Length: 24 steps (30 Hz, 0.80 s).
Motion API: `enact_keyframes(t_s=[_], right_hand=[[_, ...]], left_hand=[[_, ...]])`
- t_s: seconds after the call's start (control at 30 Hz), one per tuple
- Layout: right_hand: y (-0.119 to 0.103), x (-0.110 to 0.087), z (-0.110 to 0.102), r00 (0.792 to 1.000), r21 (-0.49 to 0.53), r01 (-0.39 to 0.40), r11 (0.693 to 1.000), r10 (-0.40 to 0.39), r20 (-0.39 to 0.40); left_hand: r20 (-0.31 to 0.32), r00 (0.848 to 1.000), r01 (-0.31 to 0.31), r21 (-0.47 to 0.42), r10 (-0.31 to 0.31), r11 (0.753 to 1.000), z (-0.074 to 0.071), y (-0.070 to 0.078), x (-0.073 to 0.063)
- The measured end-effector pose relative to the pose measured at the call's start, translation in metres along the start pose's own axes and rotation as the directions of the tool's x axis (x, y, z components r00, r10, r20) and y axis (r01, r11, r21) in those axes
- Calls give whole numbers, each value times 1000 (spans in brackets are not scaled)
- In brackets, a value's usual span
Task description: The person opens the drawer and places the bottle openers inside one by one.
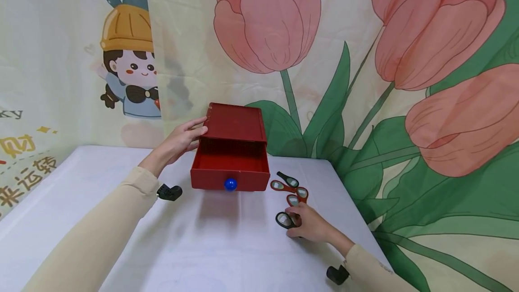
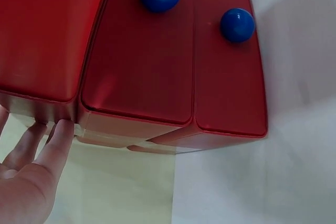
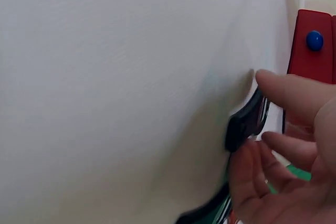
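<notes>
A red drawer box (image 1: 237, 123) stands on the table, its top drawer (image 1: 230, 179) pulled out. The inside visible in the head view holds nothing. My left hand (image 1: 178, 141) touches the box's left side with extended fingers; in the left wrist view, its fingertips (image 2: 64, 129) lie against the side by the upper drawer. My right hand (image 1: 310, 224) pinches a black-rimmed magnifying glass (image 1: 284, 220) between thumb and fingers, low over the table. Just beyond it lie red magnifying glasses (image 1: 282, 186) and another black magnifying glass (image 1: 288, 179).
Lower drawer fronts with blue knobs (image 2: 237, 25) show in the left wrist view. A white cloth covers the table (image 1: 227, 256). Behind it hangs a printed backdrop (image 1: 186, 48) with tulips and a cartoon figure. A black camera mount (image 1: 337, 275) sits at the right wrist.
</notes>
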State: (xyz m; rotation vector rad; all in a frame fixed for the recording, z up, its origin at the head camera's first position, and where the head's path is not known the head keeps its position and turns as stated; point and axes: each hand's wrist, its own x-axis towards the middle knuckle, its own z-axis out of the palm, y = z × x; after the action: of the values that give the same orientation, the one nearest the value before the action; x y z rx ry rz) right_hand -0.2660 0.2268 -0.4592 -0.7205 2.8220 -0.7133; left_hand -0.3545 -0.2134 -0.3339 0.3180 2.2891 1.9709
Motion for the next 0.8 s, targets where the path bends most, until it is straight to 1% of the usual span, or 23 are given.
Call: enact_keyframes(t_s=[0.07,0.17,0.43,0.67,0.8], right_hand=[[-2,2,1,999,-11,-34,999,34,-8],[-6,5,1,998,-9,-56,998,56,-12],[-13,12,-2,999,37,-23,999,22,37],[-6,10,-7,993,111,-75,991,65,95],[-3,10,-14,994,136,-68,988,55,99]], left_hand=[[-1,1000,1,7,-1,1000,0,1,0],[5,1000,-2,19,2,1000,1,2,0],[-4,1000,-1,34,2,999,-2,2,-1],[13,1000,-6,17,6,1000,-1,1,-1],[0,1000,0,36,0,999,0,0,-2]])
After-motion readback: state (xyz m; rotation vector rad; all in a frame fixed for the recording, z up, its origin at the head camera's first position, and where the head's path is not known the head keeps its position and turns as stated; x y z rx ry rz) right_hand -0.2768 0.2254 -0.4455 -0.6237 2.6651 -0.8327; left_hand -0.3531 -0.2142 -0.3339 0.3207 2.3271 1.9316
